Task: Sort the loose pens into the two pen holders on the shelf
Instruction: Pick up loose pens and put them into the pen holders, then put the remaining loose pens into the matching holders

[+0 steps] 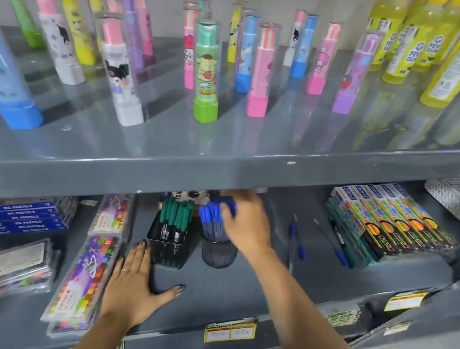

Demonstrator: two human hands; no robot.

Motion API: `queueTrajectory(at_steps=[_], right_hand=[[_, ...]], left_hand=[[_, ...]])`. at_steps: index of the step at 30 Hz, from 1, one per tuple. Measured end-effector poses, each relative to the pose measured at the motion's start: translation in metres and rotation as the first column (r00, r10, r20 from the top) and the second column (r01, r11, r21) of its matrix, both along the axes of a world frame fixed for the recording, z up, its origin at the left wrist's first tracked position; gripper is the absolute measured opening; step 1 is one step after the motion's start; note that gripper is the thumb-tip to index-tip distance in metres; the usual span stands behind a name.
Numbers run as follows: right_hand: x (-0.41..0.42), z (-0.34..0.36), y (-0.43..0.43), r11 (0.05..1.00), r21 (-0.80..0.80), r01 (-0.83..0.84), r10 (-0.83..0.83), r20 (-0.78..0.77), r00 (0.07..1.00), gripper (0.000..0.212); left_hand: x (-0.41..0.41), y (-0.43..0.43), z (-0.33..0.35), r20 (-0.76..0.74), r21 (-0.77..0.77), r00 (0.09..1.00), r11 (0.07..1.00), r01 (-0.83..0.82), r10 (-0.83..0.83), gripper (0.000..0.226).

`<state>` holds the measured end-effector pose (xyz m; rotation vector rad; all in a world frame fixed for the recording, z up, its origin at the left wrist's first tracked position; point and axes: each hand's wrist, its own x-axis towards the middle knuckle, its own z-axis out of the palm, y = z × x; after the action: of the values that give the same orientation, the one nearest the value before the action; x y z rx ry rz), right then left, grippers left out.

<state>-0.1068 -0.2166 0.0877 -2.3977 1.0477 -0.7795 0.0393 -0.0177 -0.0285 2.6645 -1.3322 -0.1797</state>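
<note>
Bright overhead light; edges warped, motion-blurred.

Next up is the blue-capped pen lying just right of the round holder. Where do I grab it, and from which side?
Take the pen mid-barrel, pinching across its thin width from above. It lies flat on the shelf, running near to far, with open space on both sides. The right hand, now at the round holder, is closest. A second loose pen lies further right.

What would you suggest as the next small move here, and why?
Probably let go and reach the right hand over to the loose blue pens lying right of the round holder; its fingers sit on blue caps already in that holder, and those pens are unsorted.
</note>
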Motion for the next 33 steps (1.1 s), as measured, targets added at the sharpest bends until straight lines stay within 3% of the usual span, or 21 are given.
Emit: queueTrajectory(at_steps=[2, 4, 8, 12, 20, 28, 33], right_hand=[[-0.041, -0.005, -0.030, 0.972, 0.021, 0.233, -0.231, -0.085, 0.969, 0.027], [-0.086, -0.013, -0.056, 0.892, 0.030, 0.450, -0.437, -0.194, 0.878, 0.026], [-0.160, -0.035, -0.082, 0.741, 0.032, 0.670, -0.595, -0.432, 0.678, 0.031], [-0.181, -0.054, -0.080, 0.710, 0.071, 0.701, -0.557, -0.553, 0.620, 0.033], [-0.184, -0.053, -0.081, 0.707, 0.118, 0.697, -0.588, -0.450, 0.672, 0.023], [-0.181, -0.055, -0.079, 0.681, 0.132, 0.720, -0.572, -0.517, 0.636, 0.026], [-0.188, -0.055, -0.078, 0.647, 0.150, 0.748, -0.618, -0.470, 0.630, 0.022]], left_hand=[[0.000, -0.001, 0.000, 0.005, 0.002, 1.000, 1.000, 0.006, -0.006, 0.134], [0.000, -0.001, -0.001, 0.010, 0.004, 1.000, 1.000, 0.008, -0.008, 0.134], [0.000, -0.003, -0.003, 0.017, 0.003, 1.000, 1.000, -0.003, 0.003, 0.135], [-0.002, -0.003, 0.000, 0.016, -0.008, 1.000, 1.000, -0.006, 0.006, 0.139], [-0.004, -0.003, 0.007, 0.002, 0.000, 1.000, 1.000, -0.008, 0.008, 0.140], [-0.003, -0.002, 0.006, 0.000, -0.007, 1.000, 1.000, -0.006, 0.006, 0.136], [-0.002, -0.002, 0.004, -0.008, -0.006, 1.000, 1.000, -0.006, 0.006, 0.135]])
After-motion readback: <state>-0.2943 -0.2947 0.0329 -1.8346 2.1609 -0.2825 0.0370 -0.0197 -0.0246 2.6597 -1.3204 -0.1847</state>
